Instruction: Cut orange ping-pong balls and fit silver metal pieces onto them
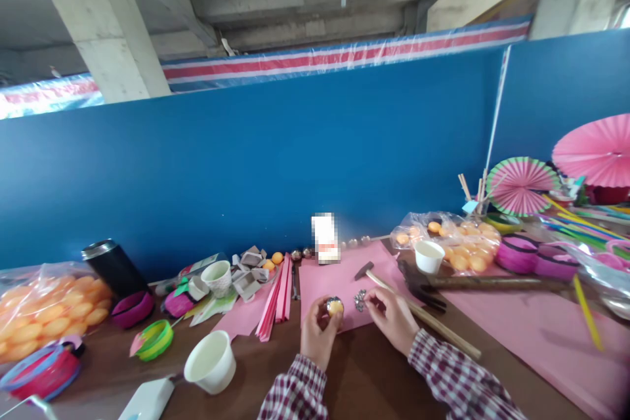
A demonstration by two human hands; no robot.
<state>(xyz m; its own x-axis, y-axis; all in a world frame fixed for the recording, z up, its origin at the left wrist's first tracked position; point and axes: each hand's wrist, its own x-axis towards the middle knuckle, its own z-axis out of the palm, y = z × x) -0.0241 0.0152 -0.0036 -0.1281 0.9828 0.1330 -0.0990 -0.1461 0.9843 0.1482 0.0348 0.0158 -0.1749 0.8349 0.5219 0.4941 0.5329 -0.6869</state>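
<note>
I see left hand (319, 331) gripping small orange ball (335, 306). Right hand (394, 319): fingers bent, tips on shiny metal bits (361, 300), can't tell if gripping. Hammer (443, 330) just beside, on pink paper (322, 279).

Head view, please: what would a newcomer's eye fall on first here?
The bright blue partition fills the background, with pink paper fans opened at far right. At centre, the left hand holds a small orange ball over pink paper, and the right hand rests by metal bits.
</note>
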